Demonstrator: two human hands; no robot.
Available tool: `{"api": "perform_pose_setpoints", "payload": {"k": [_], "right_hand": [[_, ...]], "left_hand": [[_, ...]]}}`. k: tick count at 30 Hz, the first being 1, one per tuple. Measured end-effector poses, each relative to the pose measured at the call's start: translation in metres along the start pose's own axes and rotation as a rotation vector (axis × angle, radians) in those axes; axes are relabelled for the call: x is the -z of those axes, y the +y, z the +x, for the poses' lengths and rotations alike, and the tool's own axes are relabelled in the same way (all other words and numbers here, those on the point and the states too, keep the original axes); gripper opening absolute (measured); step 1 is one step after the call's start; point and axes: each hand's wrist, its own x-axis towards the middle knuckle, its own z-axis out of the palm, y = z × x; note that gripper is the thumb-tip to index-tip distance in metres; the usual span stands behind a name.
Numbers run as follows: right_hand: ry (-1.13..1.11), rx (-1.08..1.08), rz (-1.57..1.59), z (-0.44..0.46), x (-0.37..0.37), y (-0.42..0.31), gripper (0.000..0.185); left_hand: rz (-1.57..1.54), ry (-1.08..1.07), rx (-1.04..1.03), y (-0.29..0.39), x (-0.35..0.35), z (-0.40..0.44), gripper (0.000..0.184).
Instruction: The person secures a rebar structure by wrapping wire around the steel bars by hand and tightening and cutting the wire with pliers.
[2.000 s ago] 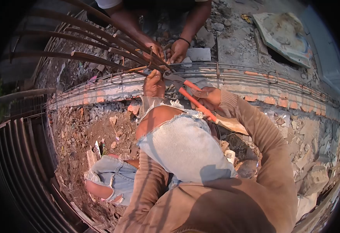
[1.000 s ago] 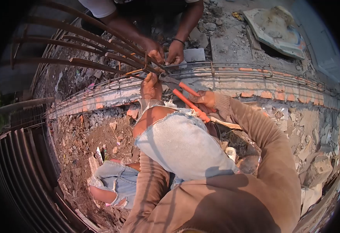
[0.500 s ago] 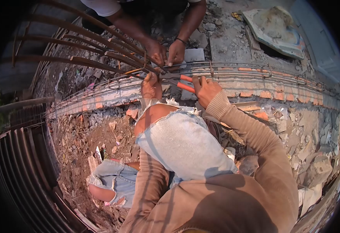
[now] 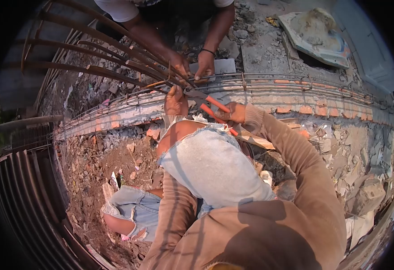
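Note:
My right hand (image 4: 235, 112) is closed round the red handles of a pair of pincers (image 4: 207, 102). The dark jaws point up and left, near the joint where rusty rebars (image 4: 145, 67) meet a long steel rebar cage (image 4: 278, 79). My left hand (image 4: 176, 103) sits just left of the jaws, fingers pinched together against the bars. What lies between those fingertips is too small to make out. Both forearms pass round my raised knee, in torn light jeans (image 4: 215, 166).
Across the cage, another person's hands (image 4: 203, 65) work at the same joint. A low brick and concrete wall (image 4: 304, 109) runs beneath the cage. Rubble and soil (image 4: 102, 166) cover the ground. Corrugated sheets (image 4: 26, 189) stand left; a broken slab (image 4: 313, 38) lies at upper right.
My right hand has moved down and slightly left, swinging the pincers' handles lower so they slope more steeply. The other person's hands have shifted slightly. My left hand stays at the joint.

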Motion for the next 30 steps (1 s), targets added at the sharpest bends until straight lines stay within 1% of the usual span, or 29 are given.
{"api": "perform_pose_setpoints", "payload": {"k": [1, 3, 4, 6, 7, 8, 10, 11, 12, 14, 15, 16, 18, 19, 21, 22, 24, 25, 26, 28, 30], "right_hand": [[-0.003, -0.002, -0.003, -0.006, 0.002, -0.003, 0.050], [-0.254, -0.038, 0.374, -0.021, 0.006, -0.010, 0.049], [-0.260, -0.035, 0.376, -0.016, 0.011, -0.005, 0.049], [-0.424, -0.017, 0.301, -0.003, 0.024, 0.003, 0.046], [-0.328, -0.089, 0.182, -0.014, 0.021, -0.014, 0.049], [-0.325, -0.092, 0.176, -0.024, 0.017, -0.031, 0.049], [0.102, 0.004, -0.898, -0.039, 0.002, -0.063, 0.059], [0.265, 0.125, -0.985, -0.045, -0.003, -0.063, 0.067], [0.255, 0.126, -0.989, -0.045, -0.006, -0.055, 0.067], [0.919, 0.774, -1.640, -0.040, -0.010, -0.034, 0.068], [0.972, 0.692, -1.698, -0.041, -0.015, -0.034, 0.064], [0.974, 0.693, -1.697, -0.038, -0.015, -0.031, 0.064], [0.879, 0.542, -1.597, -0.027, -0.011, -0.019, 0.054], [0.877, 0.544, -1.598, -0.023, -0.006, -0.016, 0.054], [0.560, 0.390, -1.185, -0.019, 0.002, -0.017, 0.045], [0.556, 0.395, -1.192, -0.017, 0.005, -0.022, 0.045], [0.353, 0.299, -0.956, -0.018, 0.010, -0.030, 0.040], [0.355, 0.300, -0.959, -0.019, 0.011, -0.034, 0.040], [0.240, 0.209, -0.760, -0.020, 0.013, -0.037, 0.038], [0.009, 0.028, -0.362, -0.022, 0.016, -0.042, 0.039], [-0.020, 0.054, -0.330, -0.016, 0.019, -0.037, 0.038]], "left_hand": [[-0.010, -0.008, -0.016, -0.001, 0.003, 0.001, 0.028], [0.013, 0.039, -0.003, -0.003, 0.008, 0.002, 0.027], [0.037, 0.077, 0.021, -0.002, 0.010, 0.003, 0.026], [0.037, 0.074, 0.024, -0.002, 0.010, 0.006, 0.027], [0.043, 0.081, 0.017, -0.002, 0.007, 0.007, 0.027], [0.046, 0.097, 0.009, -0.002, 0.006, 0.006, 0.027], [0.036, 0.102, 0.016, 0.001, 0.001, 0.002, 0.024], [0.048, 0.108, 0.023, 0.002, 0.000, 0.000, 0.022], [0.064, 0.112, 0.032, 0.004, -0.002, -0.001, 0.021], [0.063, 0.079, 0.023, 0.005, -0.003, -0.001, 0.018], [0.072, 0.064, 0.019, 0.006, -0.003, -0.001, 0.018], [0.080, 0.049, 0.017, 0.007, -0.004, -0.001, 0.018], [0.090, 0.074, 0.032, 0.008, -0.006, -0.001, 0.018], [0.099, 0.100, 0.045, 0.009, -0.008, -0.002, 0.018], [0.092, 0.083, 0.037, 0.009, -0.009, -0.002, 0.019], [0.084, 0.062, 0.027, 0.009, -0.009, -0.001, 0.019], [0.077, 0.038, 0.014, 0.008, -0.008, 0.000, 0.020], [0.073, 0.009, 0.010, 0.007, -0.006, 0.001, 0.020], [0.071, 0.006, 0.008, 0.007, -0.004, 0.002, 0.020], [0.055, 0.031, 0.060, 0.009, -0.001, 0.002, 0.027], [0.049, 0.036, 0.050, 0.007, 0.000, 0.003, 0.026]]}}
